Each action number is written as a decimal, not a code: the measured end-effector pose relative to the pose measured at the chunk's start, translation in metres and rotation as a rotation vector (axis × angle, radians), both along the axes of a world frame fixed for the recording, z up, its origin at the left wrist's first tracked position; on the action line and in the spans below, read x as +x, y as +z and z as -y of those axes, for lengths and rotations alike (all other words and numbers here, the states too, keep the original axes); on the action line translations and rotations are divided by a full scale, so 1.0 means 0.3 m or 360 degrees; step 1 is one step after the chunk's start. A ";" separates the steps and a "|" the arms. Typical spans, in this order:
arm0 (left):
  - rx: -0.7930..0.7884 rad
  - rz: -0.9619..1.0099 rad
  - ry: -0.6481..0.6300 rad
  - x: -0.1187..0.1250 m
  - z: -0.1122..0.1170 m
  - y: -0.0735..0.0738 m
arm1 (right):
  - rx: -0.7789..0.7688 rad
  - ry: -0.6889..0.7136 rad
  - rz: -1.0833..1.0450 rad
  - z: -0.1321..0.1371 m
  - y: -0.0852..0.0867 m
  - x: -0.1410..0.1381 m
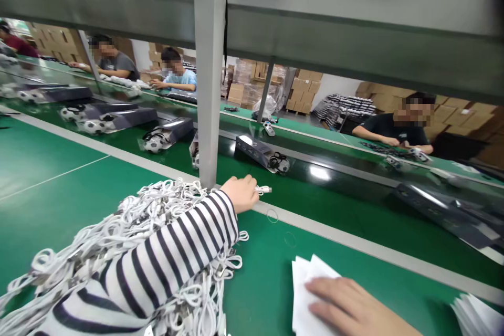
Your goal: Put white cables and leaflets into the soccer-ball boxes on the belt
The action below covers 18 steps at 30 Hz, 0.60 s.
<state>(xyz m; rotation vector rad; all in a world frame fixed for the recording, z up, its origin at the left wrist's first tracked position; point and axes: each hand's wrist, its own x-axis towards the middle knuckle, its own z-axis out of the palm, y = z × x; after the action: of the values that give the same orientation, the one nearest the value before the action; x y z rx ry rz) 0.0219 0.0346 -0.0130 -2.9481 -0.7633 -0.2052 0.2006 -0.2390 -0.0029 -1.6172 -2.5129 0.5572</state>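
While the left hand is just to the right of the foot of the grey post, its grip is closed around a white cable, whose plug end sticks out past the fingers on the side away from the post. A black-and-white striped sleeve covers that arm and crosses over a large pile of white cables, which spreads across the green worktop from the post's foot toward the near left. The right hand is to the right of the post and nearer than it, with its fingers on a stack of white paper; the thumb is hidden, so I cannot tell whether its grip pinches any sheets. More white paper lies farther right of the post, at the edge of view. Two thin rings lie between the post and the paper under the hand.

Behind the post runs a dark green belt. On it, just right of the post, is a dark box with a bagged toy football at its end; similar boxes stand to the left of the post. Beyond the belt, one co-worker sits well right of the post, and others sit to its left.
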 end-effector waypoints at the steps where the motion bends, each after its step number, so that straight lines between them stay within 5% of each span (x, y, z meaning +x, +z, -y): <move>1: -0.0003 -0.0019 0.0099 -0.007 -0.015 0.008 | -0.0032 -0.0113 0.0020 0.008 -0.021 0.019; 5: -0.0094 -0.0205 0.0159 -0.036 -0.078 -0.001 | -0.0303 -0.0505 0.0004 0.022 -0.086 0.059; 10: -0.0120 -0.0135 0.0059 -0.014 -0.113 -0.029 | -0.0499 -0.0644 -0.0278 -0.016 -0.072 0.131; 18: -0.0265 -0.0203 -0.0145 0.115 -0.102 -0.069 | -0.0348 -0.0365 0.0041 -0.077 -0.083 0.267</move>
<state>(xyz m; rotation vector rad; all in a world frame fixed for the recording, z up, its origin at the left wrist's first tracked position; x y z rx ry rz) 0.0564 0.0651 -0.0337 -3.1180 -0.6600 0.0423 0.2806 -0.2159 -0.0278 -1.9661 -2.3056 0.8094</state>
